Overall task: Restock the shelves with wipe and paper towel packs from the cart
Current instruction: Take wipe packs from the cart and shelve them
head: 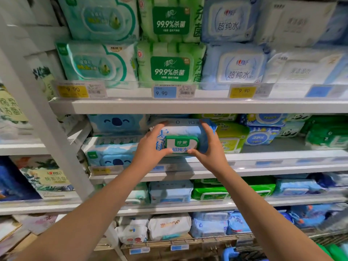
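One light-blue soft plastic wipe pack (180, 131), pillowy and rectangular with a green-rimmed white lid on its face, is held in two hands. The left hand (151, 145) takes its left end and the right hand (209, 146) its right end. On each hand the fingers (160, 126) curl over the top edge and the thumb presses up under the lid's lower edge, so both are clamped on the wipe pack. It faces lid-forward at the level of the second white shelf (282, 173), above that shelf's clear front rail. Whether it rests on the board cannot be told.

Just left of it are two pale-blue koala-face packs (116, 122), one above the other. Just right of it is one yellow-green pack with a rounded lid (232, 137).

Four shelf levels show in this bay: three flat white boards, with a wire rack (188, 240) lowest. The top shelf (188, 107) carries four stacks of two glossy packs each:
- two teal packs (98, 63)
- two green packs marked "99.9%" (169, 66)
- two blue packs (235, 66)
- two white packs (305, 68), which are blurred

Three price tags on its rail read 9.90: two yellow tags (72, 90) and one blue tag (163, 92).
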